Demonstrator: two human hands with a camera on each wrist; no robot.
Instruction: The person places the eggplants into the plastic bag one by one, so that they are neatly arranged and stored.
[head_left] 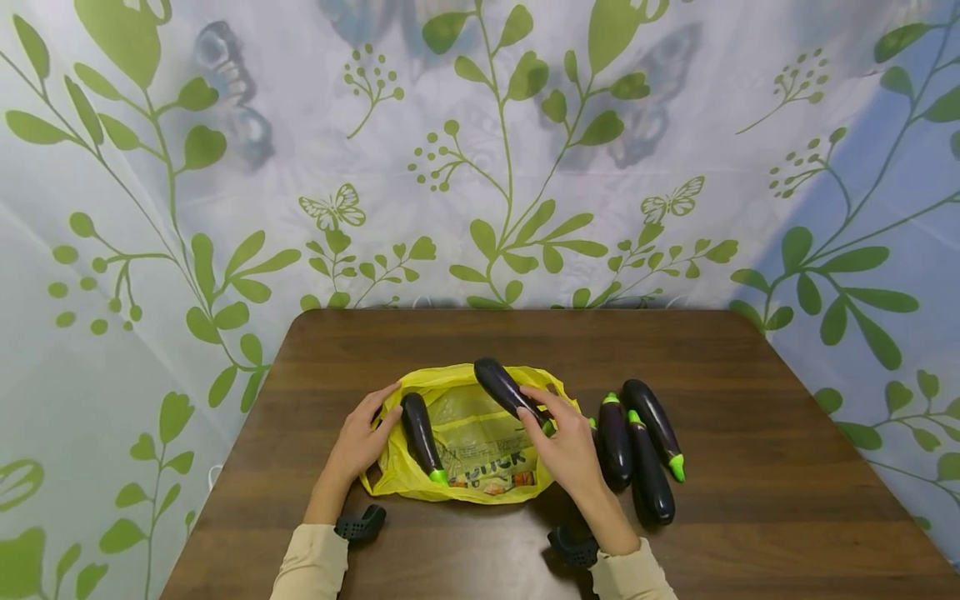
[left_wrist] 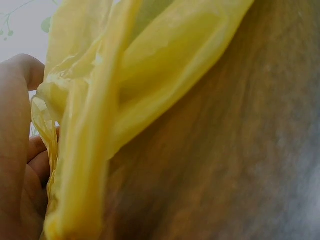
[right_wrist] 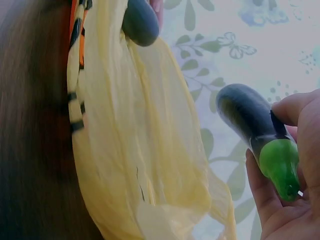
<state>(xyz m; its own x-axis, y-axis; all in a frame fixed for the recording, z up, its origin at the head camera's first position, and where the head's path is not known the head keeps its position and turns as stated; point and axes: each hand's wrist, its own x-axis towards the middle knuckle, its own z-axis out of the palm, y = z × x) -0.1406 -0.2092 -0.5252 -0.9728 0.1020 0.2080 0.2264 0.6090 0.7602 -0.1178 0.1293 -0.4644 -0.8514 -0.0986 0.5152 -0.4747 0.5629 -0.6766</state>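
A yellow plastic bag [head_left: 465, 412] lies on the table with its mouth spread wide. My left hand [head_left: 357, 443] holds the bag's left rim, thumb on the inner side; folds of the bag [left_wrist: 87, 155] hide part of that hand in the left wrist view. Above the bag's right side, my right hand [head_left: 567, 448] grips a dark purple eggplant [head_left: 501, 386] near its green stem end, tilted with the rounded end pointing away to the left. Another eggplant [head_left: 420, 432] leans inside the bag by my left hand, its green stem toward me.
Right of the bag lie several more eggplants [head_left: 651, 475] close together on the brown wooden table [head_left: 765, 417]. Part of one is hidden behind my right hand. A patterned cloth [head_left: 480, 192] with green leaves hangs behind the table's far edge.
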